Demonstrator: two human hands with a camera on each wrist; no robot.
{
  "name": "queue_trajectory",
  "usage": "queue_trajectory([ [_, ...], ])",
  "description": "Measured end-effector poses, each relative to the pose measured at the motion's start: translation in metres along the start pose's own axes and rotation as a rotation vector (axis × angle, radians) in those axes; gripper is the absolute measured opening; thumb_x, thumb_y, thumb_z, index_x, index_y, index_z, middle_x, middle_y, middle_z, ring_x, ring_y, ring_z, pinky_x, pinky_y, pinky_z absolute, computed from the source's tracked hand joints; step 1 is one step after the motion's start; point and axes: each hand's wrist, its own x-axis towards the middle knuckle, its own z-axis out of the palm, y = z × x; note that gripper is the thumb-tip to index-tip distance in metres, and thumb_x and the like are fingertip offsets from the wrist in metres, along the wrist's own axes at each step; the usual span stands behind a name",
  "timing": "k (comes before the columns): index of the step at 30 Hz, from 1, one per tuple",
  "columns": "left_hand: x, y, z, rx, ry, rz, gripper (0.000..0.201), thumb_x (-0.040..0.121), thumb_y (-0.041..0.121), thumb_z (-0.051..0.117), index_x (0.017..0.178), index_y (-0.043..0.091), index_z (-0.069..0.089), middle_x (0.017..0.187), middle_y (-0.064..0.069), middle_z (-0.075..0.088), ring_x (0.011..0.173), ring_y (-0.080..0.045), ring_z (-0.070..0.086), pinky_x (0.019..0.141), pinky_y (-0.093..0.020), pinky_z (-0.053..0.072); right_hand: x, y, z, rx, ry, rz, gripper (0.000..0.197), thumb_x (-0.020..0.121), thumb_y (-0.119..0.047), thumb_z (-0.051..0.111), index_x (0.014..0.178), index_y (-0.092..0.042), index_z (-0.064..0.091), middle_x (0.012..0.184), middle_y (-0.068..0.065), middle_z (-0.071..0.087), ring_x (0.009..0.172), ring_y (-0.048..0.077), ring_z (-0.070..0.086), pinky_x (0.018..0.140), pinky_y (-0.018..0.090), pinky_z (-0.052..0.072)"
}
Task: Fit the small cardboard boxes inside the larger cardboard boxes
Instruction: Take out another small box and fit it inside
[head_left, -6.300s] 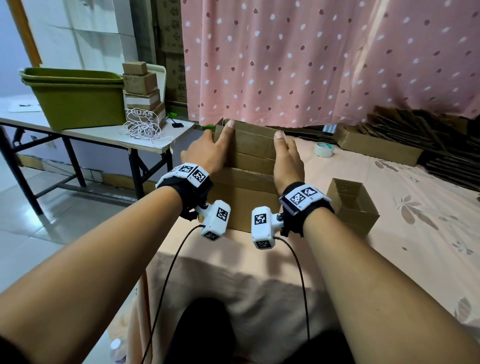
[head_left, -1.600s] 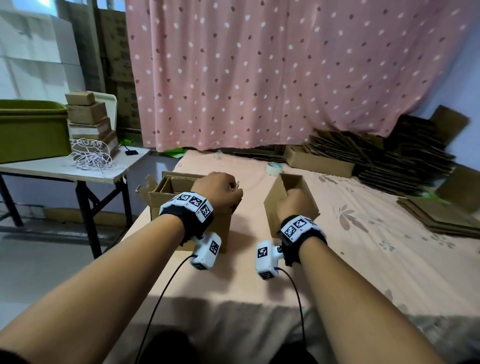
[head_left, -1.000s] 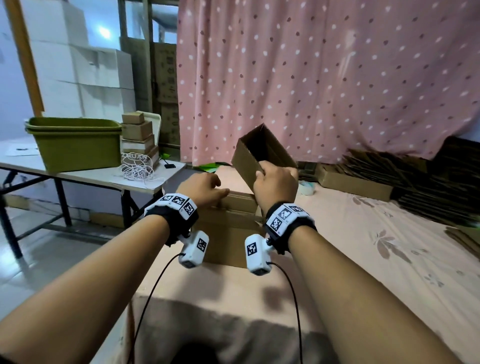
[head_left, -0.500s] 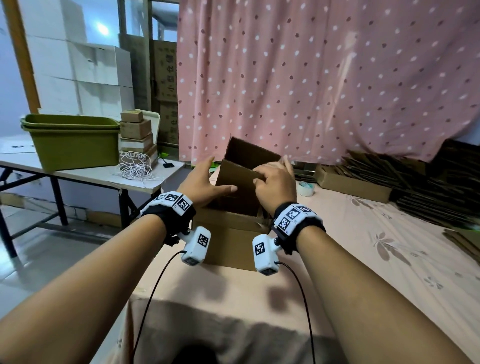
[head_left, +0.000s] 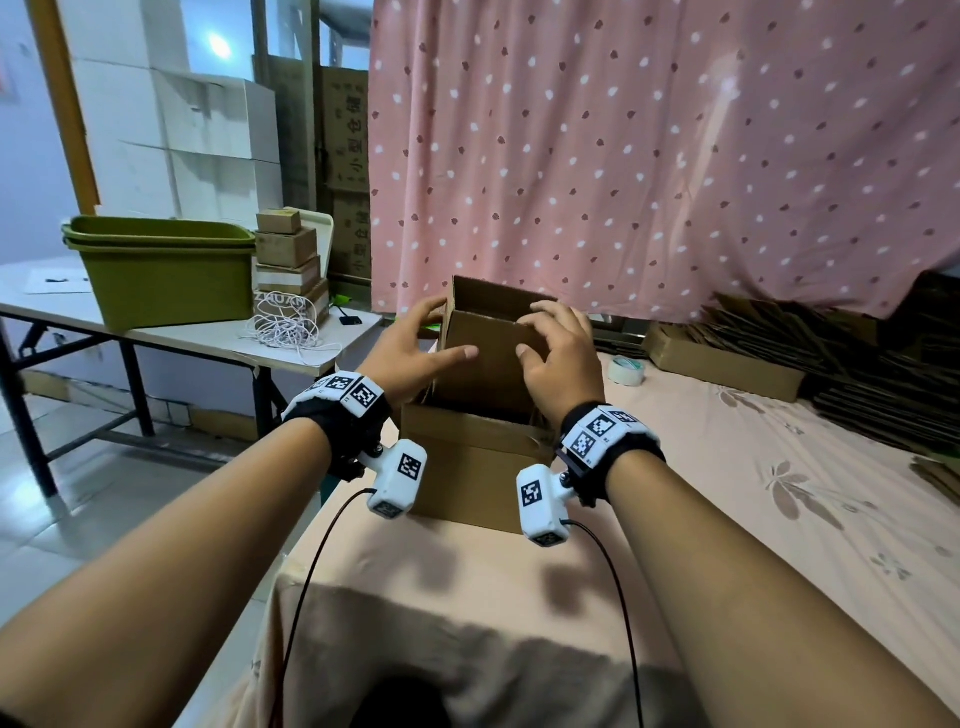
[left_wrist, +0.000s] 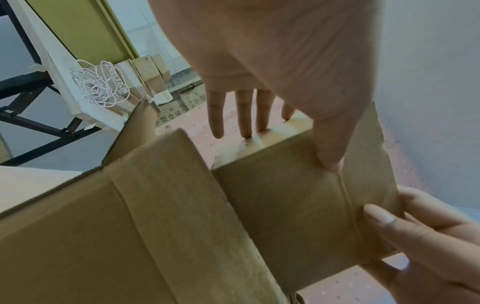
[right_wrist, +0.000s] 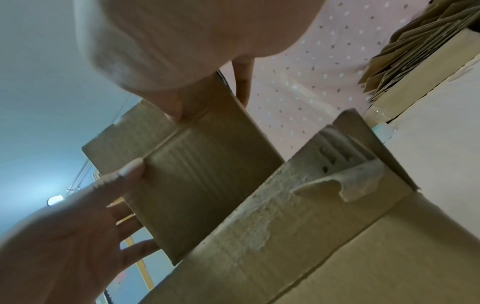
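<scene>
A small open cardboard box stands upright with its lower part inside the mouth of the larger cardboard box, near the left corner of the cloth-covered table. My left hand holds its left corner, fingers along the side and thumb across the front. My right hand grips its right side, fingers over the top rim and thumb on the front. The left wrist view shows the small box sticking out of the larger box. In the right wrist view the larger box's torn flap lies beside it.
A roll of tape and a long low box lie behind on the table. Flattened cardboard is piled at the right. To the left, a side table carries green tubs, stacked small boxes and white cord.
My right hand lifted the small box from the table and carried it left over the larger box. It now stands upright and lower in the opening, with my left hand on it too.
</scene>
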Motion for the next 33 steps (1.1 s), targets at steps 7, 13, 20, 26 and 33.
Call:
queue_trajectory([
  [7,0.001,0.002,-0.004,-0.053,0.046,0.037,0.067,0.083,0.054,0.074,0.141,0.027,0.054,0.133,0.004,0.064,0.123,-0.005,0.058,0.103,-0.035,0.050,0.002,-0.003,-0.005,-0.026,0.089,-0.041,0.026,0.085,-0.023,0.063,0.110,-0.019,0.066,0.109,-0.001,0.065,0.108,0.024,0.053,0.083,0.037,0.048],
  [13,-0.001,-0.003,-0.003,-0.076,0.028,0.015,0.065,0.080,0.060,0.072,0.134,0.027,0.059,0.125,0.002,0.067,0.110,-0.010,0.065,0.097,-0.040,0.054,0.002,0.000,-0.005,-0.070,0.038,-0.018,0.028,0.086,-0.028,0.063,0.114,-0.021,0.065,0.111,-0.001,0.065,0.110,0.024,0.053,0.083,0.039,0.050],
  [20,-0.003,-0.009,-0.001,-0.114,-0.001,-0.040,0.067,0.076,0.064,0.071,0.131,0.027,0.061,0.121,-0.001,0.069,0.111,-0.016,0.067,0.097,-0.046,0.055,0.007,0.002,-0.003,-0.123,-0.031,-0.020,0.033,0.088,-0.031,0.062,0.119,-0.022,0.064,0.113,0.000,0.064,0.115,0.025,0.052,0.085,0.042,0.051],
  [26,-0.004,-0.013,0.002,-0.088,-0.025,-0.090,0.068,0.077,0.065,0.067,0.134,0.029,0.058,0.121,0.000,0.070,0.109,-0.016,0.068,0.094,-0.048,0.057,0.011,0.004,-0.001,-0.170,-0.065,-0.031,0.035,0.089,-0.032,0.063,0.123,-0.023,0.064,0.114,0.000,0.065,0.115,0.025,0.052,0.083,0.041,0.051],
  [33,-0.008,-0.017,0.003,-0.037,-0.016,-0.107,0.051,0.091,0.042,0.071,0.138,0.030,0.055,0.120,0.001,0.070,0.103,-0.016,0.070,0.086,-0.043,0.061,0.013,0.003,0.003,-0.187,-0.123,-0.032,0.034,0.090,-0.031,0.064,0.123,-0.025,0.066,0.115,-0.003,0.066,0.117,0.024,0.050,0.085,0.038,0.048],
])
